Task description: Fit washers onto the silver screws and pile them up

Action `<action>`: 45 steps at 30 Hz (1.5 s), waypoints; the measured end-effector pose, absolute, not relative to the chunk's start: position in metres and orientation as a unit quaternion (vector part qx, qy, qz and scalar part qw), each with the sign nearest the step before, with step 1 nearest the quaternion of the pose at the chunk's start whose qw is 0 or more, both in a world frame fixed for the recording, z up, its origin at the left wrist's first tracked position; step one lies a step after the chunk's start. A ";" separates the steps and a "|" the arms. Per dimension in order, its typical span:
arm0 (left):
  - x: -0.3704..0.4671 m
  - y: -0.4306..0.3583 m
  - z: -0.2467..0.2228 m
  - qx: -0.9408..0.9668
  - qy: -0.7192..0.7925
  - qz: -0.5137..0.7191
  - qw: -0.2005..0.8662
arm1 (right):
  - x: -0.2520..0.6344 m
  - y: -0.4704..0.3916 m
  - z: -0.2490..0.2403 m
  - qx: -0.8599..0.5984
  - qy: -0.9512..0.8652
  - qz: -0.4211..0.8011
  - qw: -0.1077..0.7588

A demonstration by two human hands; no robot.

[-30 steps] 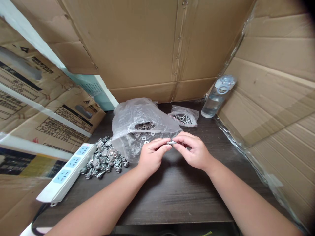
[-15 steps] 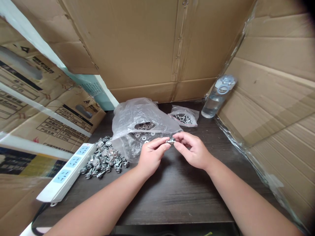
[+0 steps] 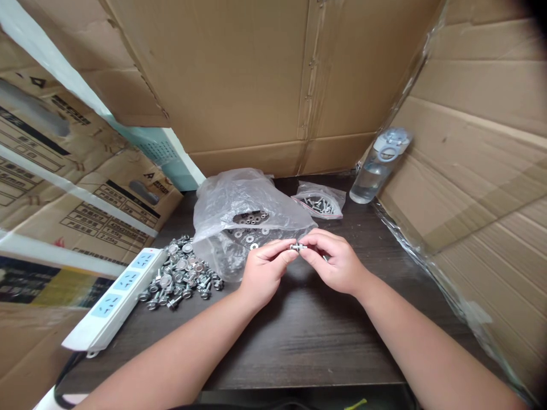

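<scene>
Shiny metal bolts [image 3: 182,273], crinkled translucent plastic bag [image 3: 252,199], dark tabletop [image 3: 325,341] apparently satin wood-grain.

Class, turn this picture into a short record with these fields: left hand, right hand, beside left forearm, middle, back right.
left hand: fingertips pinching one end of a small bolt
left hand point
right hand: fingertips at the other end of the bolt
beside left forearm: pile of bolts, white power strip
middle: plastic bag over loose washers
back right: zip bag of screws, bottle part-filled with clear liquid
</scene>
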State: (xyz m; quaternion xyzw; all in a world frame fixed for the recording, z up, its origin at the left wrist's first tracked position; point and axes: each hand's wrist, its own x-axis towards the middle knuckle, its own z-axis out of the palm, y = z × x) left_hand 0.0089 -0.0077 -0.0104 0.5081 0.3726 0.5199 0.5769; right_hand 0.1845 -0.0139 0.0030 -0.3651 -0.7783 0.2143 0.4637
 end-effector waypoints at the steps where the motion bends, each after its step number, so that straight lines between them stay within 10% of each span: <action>1: 0.009 -0.008 -0.011 0.506 0.377 0.519 0.577 | 0.184 -0.013 0.003 -0.366 -0.781 0.211 0.461; 45: 0.009 -0.009 -0.010 0.529 0.369 0.520 0.560 | 0.186 -0.015 0.005 -0.344 -0.787 0.191 0.476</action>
